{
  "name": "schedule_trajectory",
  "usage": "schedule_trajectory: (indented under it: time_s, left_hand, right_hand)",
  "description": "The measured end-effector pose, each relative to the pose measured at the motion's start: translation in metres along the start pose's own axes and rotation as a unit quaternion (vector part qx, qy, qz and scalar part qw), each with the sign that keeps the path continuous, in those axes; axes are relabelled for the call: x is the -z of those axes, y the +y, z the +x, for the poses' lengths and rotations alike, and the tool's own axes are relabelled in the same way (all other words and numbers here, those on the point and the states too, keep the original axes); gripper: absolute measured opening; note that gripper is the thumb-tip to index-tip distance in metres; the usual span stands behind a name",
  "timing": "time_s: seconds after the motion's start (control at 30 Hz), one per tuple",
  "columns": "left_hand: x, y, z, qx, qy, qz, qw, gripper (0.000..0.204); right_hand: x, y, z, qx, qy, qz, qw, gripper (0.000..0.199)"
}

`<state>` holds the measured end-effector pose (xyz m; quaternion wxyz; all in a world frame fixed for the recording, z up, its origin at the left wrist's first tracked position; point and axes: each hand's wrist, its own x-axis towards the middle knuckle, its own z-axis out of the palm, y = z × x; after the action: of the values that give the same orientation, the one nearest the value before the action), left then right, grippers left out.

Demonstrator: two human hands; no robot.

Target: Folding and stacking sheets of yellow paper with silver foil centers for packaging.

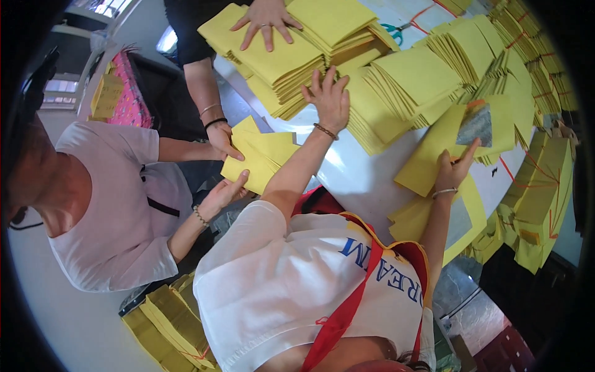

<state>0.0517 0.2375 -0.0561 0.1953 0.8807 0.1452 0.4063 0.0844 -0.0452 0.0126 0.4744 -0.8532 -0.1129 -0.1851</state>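
Observation:
My left hand (330, 99) reaches forward with its fingers spread. Its fingertips touch the edge of a stack of folded yellow envelopes (279, 62). Beside it on the right leans another row of yellow envelopes (421, 77). My right hand (454, 170) is over a yellow envelope (424, 155) at the right of the table. Its index finger is stretched out to the lower edge of a dark grey, shiny rectangle (476, 127) on the yellow paper, and the thumb stands apart from it. Whether the other fingers touch the paper is hidden.
At the left, a person in a white T-shirt (111, 186) holds several yellow envelopes (257, 155) together with a dark-sleeved person's hand (224, 139). That person's other hand (266, 22) presses on the stack. Teal scissors (393, 32) lie at the back; tied bundles (539, 192) stand right.

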Motion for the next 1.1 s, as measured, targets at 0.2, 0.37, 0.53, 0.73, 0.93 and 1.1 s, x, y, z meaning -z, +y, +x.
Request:
schedule_trajectory:
  time_s: [0.2,0.37,0.53,0.73,0.93,1.1]
  left_hand:
    - [0.004,0.006,-0.003,-0.004,-0.014,0.01,1.0,0.029]
    - [0.048,0.036,-0.022,-0.01,-0.024,-0.072,0.997,0.027]
    - [0.075,0.077,-0.03,-0.069,-0.084,-0.265,0.958,0.026]
    - [0.071,0.136,-0.009,-0.158,-0.124,-0.359,0.911,0.025]
    - [0.061,0.152,-0.006,-0.166,-0.15,-0.387,0.894,0.025]
    - [0.083,0.139,0.035,-0.212,-0.115,-0.338,0.909,0.027]
  right_hand:
    - [0.008,0.012,-0.001,-0.057,-0.013,0.04,0.997,0.078]
    - [0.008,0.001,-0.003,-0.073,-0.003,0.061,0.995,0.08]
    - [0.007,0.003,-0.003,-0.055,0.012,0.059,0.997,0.081]
    - [0.007,-0.008,-0.001,-0.098,0.026,0.09,0.991,0.081]
    - [-0.002,-0.019,0.005,-0.103,0.022,0.188,0.976,0.076]
    - [0.004,0.031,-0.002,-0.154,-0.033,0.285,0.946,0.062]
